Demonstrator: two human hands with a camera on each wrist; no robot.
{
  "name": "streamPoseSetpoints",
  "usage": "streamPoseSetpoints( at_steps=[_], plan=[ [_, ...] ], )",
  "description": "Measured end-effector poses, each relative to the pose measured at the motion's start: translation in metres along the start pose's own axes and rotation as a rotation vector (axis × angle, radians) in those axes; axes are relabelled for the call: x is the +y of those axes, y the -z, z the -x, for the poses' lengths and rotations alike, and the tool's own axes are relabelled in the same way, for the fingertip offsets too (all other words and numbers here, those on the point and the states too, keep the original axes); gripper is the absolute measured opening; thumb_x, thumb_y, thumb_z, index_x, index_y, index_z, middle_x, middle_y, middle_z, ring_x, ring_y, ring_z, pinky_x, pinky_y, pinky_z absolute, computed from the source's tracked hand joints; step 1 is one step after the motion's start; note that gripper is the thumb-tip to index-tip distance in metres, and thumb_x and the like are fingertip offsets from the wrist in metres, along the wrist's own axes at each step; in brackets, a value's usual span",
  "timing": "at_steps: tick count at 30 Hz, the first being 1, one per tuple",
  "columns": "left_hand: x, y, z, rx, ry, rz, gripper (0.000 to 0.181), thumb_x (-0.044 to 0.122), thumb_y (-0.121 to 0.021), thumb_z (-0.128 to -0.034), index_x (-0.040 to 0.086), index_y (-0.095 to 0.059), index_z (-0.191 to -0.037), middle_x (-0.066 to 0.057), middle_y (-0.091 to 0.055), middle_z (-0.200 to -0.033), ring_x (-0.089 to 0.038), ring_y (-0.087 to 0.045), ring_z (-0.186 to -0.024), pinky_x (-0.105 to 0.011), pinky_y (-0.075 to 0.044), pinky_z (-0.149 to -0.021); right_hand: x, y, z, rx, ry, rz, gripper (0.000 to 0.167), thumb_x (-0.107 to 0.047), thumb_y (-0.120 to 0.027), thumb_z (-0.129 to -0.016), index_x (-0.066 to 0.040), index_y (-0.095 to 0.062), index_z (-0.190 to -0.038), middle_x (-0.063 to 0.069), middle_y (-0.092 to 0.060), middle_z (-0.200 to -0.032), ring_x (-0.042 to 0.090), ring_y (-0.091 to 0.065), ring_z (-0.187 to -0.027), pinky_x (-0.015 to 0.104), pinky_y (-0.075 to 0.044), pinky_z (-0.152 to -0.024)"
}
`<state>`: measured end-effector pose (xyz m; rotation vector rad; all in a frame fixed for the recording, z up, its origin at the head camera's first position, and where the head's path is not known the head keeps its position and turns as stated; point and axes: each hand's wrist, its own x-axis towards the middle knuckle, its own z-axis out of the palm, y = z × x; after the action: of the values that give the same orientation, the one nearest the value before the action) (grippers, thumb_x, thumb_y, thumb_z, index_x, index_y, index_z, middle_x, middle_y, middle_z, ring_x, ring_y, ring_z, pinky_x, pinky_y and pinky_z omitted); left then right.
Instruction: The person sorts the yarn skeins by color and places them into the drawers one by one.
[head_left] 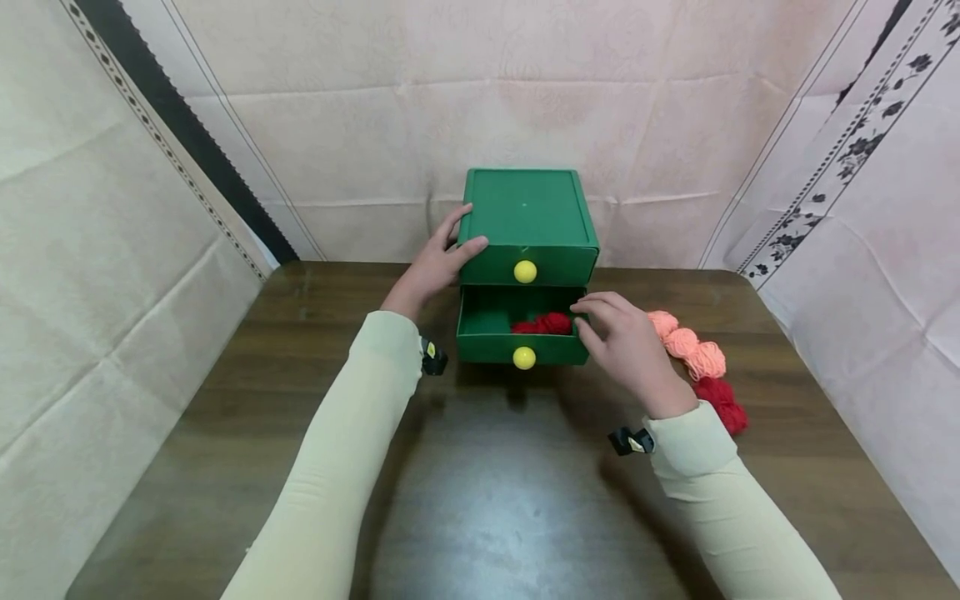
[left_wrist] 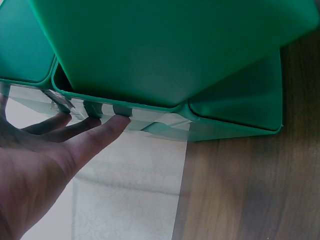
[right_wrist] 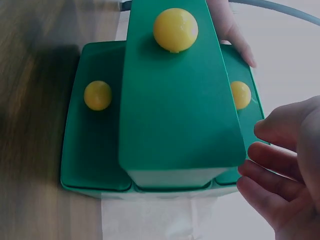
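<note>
A green drawer cabinet (head_left: 528, 204) stands at the back of the table, its middle drawer (head_left: 487, 349) pulled out. Dark red yarn (head_left: 553, 323) lies inside that drawer, towards the right. My left hand (head_left: 433, 265) rests against the cabinet's left side, thumb at the top front edge; its straight fingers (left_wrist: 102, 135) touch the side in the left wrist view. By the open drawer's right rim is my right hand (head_left: 626, 343), fingers loosely bent and holding nothing. Whether its fingertips touch the rim, I cannot tell. The right wrist view shows the yellow drawer knob (right_wrist: 175, 30).
Right of the cabinet, peach yarn bundles (head_left: 682, 343) lie in a row, with a red yarn bundle (head_left: 722, 405) at the near end. The drawers above and below the open one are closed. A pale cloth (head_left: 525, 117) hangs behind the brown wooden table (head_left: 510, 483).
</note>
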<state>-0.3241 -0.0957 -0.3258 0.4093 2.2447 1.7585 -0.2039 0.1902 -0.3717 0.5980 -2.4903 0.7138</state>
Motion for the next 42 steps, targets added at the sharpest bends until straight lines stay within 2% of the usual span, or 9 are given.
streamPoseSetpoints(
  at_steps=[4, 11, 16, 20, 24, 36, 42],
  plan=[
    [-0.001, 0.0, 0.0, -0.001, 0.0, 0.0, 0.075, 0.051, -0.061, -0.0906, 0.049, -0.017, -0.15, -0.006, -0.019, -0.16, -0.034, -0.043, -0.132, -0.053, -0.045, -0.099, 0.004, 0.004, 0.002, 0.018, 0.005, 0.007, 0.022, -0.01, -0.067, -0.09, -0.007, -0.07, -0.111, 0.011, -0.066, -0.115, 0.027, -0.063, -0.104, 0.046, -0.055, -0.084],
    [0.001, 0.0, 0.001, 0.003, 0.012, -0.011, 0.074, 0.051, -0.06, -0.0911, 0.05, -0.016, -0.15, -0.007, -0.018, -0.16, -0.034, -0.042, -0.132, -0.053, -0.045, -0.1, 0.012, 0.011, 0.007, 0.005, -0.039, 0.024, 0.022, -0.011, -0.068, -0.09, -0.008, -0.07, -0.111, 0.009, -0.065, -0.115, 0.026, -0.062, -0.104, 0.045, -0.056, -0.082],
    [0.001, -0.001, 0.001, 0.004, 0.012, -0.014, 0.074, 0.051, -0.06, -0.0913, 0.05, -0.016, -0.15, -0.008, -0.018, -0.16, -0.034, -0.042, -0.133, -0.053, -0.045, -0.1, 0.018, 0.015, 0.012, 0.05, -0.016, 0.029, 0.019, -0.008, -0.07, -0.088, -0.007, -0.071, -0.107, 0.01, -0.067, -0.111, 0.026, -0.064, -0.097, 0.045, -0.056, -0.076],
    [0.001, 0.0, 0.0, 0.006, 0.012, -0.009, 0.073, 0.051, -0.06, -0.091, 0.05, -0.016, -0.15, -0.007, -0.019, -0.159, -0.034, -0.042, -0.133, -0.053, -0.045, -0.1, 0.024, 0.017, 0.015, 0.083, 0.007, 0.031, 0.016, -0.005, -0.069, -0.087, -0.005, -0.072, -0.103, 0.011, -0.068, -0.107, 0.027, -0.065, -0.093, 0.046, -0.054, -0.076],
    [0.0, 0.0, -0.001, 0.006, 0.01, -0.006, 0.073, 0.051, -0.061, -0.0909, 0.05, -0.016, -0.15, -0.008, -0.019, -0.159, -0.035, -0.042, -0.133, -0.054, -0.045, -0.099, 0.03, 0.019, 0.018, 0.089, -0.003, 0.047, 0.015, -0.005, -0.068, -0.087, -0.004, -0.072, -0.102, 0.011, -0.068, -0.105, 0.028, -0.065, -0.094, 0.047, -0.053, -0.078],
    [0.0, 0.0, -0.002, 0.015, 0.017, -0.024, 0.074, 0.052, -0.06, -0.0909, 0.05, -0.016, -0.15, -0.008, -0.02, -0.159, -0.035, -0.042, -0.132, -0.054, -0.046, -0.098, 0.041, 0.027, 0.024, 0.071, -0.006, 0.081, 0.015, -0.004, -0.066, -0.087, -0.004, -0.071, -0.102, 0.011, -0.069, -0.105, 0.03, -0.065, -0.095, 0.05, -0.052, -0.08],
    [0.001, 0.0, -0.001, 0.014, 0.029, -0.032, 0.072, 0.051, -0.06, -0.0915, 0.052, -0.016, -0.149, -0.007, -0.019, -0.16, -0.035, -0.041, -0.133, -0.053, -0.046, -0.099, 0.048, 0.032, 0.028, 0.003, -0.078, 0.108, 0.018, -0.008, -0.069, -0.088, -0.006, -0.07, -0.106, 0.012, -0.067, -0.108, 0.032, -0.064, -0.099, 0.052, -0.05, -0.086]
  ],
)
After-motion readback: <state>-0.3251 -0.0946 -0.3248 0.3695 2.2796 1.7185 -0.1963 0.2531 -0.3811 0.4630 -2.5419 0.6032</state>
